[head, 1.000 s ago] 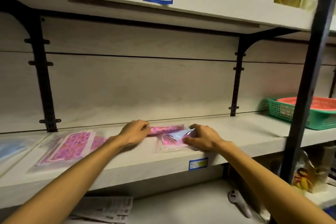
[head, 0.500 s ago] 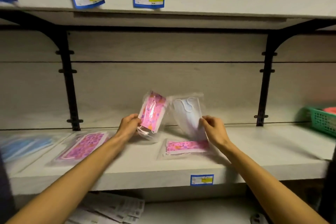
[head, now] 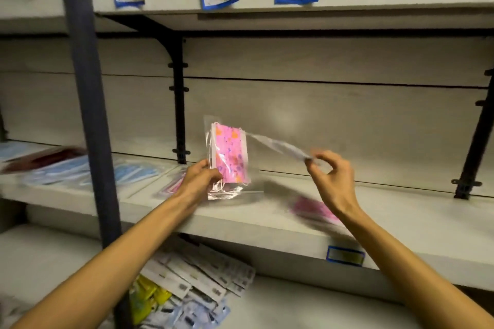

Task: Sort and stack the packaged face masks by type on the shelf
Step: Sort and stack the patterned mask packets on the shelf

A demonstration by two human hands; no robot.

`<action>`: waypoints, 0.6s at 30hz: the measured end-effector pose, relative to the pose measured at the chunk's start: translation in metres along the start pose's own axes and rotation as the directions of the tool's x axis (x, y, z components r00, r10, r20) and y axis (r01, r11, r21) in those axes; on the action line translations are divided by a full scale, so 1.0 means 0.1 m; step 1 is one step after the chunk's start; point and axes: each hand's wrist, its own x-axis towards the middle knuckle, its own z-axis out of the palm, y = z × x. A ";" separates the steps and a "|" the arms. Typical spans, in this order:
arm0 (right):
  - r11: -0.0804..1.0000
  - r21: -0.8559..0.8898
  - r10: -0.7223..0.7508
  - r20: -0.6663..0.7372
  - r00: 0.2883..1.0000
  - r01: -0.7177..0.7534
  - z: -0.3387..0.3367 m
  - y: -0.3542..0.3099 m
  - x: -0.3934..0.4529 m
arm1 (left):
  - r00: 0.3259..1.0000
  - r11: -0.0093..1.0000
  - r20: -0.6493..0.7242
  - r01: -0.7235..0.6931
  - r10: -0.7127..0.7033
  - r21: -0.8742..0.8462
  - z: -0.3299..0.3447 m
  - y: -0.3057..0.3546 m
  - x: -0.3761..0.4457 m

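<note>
Hands work above the middle shelf (head: pixel 401 211). The left hand (head: pixel 199 179) grips a pink patterned mask packet (head: pixel 231 157) by its lower left corner, holding it upright over the shelf, with what looks like further clear packets bunched beneath it in the same grasp. The right hand (head: pixel 330 176) pinches the edge of a pale mask packet (head: pixel 280 145) between thumb and forefinger; that packet is seen nearly edge-on, stretching up and left toward the pink one, and motion blur hides whether the two touch. Another pink packet (head: pixel 314 211) lies flat near the shelf's front edge, below the right wrist. More pink packets (head: pixel 172 185) lie on the shelf just behind the left wrist. Blue mask packets (head: pixel 133 172) rest farther left, beyond a dark upright post (head: pixel 88 104). A blue-bordered label (head: pixel 344 255) sticks to the shelf's front edge. On the lower shelf, mixed small packets (head: pixel 192 286) lie in a heap.
</note>
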 end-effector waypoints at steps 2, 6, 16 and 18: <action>0.992 -0.032 -0.121 0.018 0.993 0.121 0.18 -0.09 -0.11 | 1.000 1.000 0.001 0.012 -0.012 -0.029 -0.17 0.02 -0.10; 0.920 -0.137 -0.366 0.041 0.930 0.368 0.51 -0.25 -0.29 | 1.000 0.999 0.021 0.009 -0.010 0.046 -0.54 0.07 -0.23; 0.861 -0.180 -0.481 0.010 0.876 0.475 1.38 -0.93 -0.73 | 0.988 0.962 0.080 -0.147 0.132 0.229 -1.76 0.09 -0.52; 0.862 -0.155 -0.488 0.007 0.873 0.483 1.61 -1.14 -0.83 | 0.985 0.955 0.066 -0.171 0.160 0.242 -2.07 0.07 -0.59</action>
